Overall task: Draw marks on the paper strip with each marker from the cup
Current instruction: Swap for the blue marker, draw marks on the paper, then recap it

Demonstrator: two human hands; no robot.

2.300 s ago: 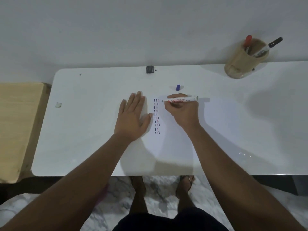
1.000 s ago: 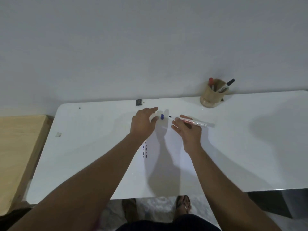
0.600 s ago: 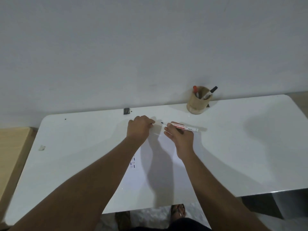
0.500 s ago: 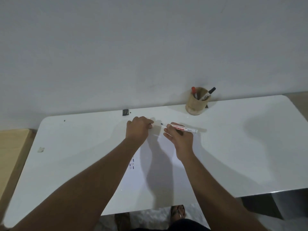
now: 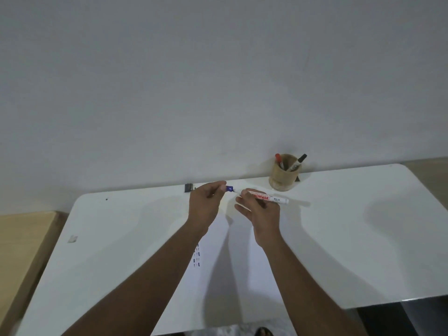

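Two bare forearms cross the flat paper strip [image 5: 213,241] on our glossy white worktop [image 5: 339,238]. Left hand [image 5: 206,204] pinches the blue cap [image 5: 229,189]; right hand [image 5: 261,209] clasps the white marker [image 5: 269,198] barrel. Beyond, a round wooden cup [image 5: 283,175] holds two markers.

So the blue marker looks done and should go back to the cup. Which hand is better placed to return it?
The right hand: it already holds the marker, and the cup stands on its side. The left hand only pinches the blue cap.
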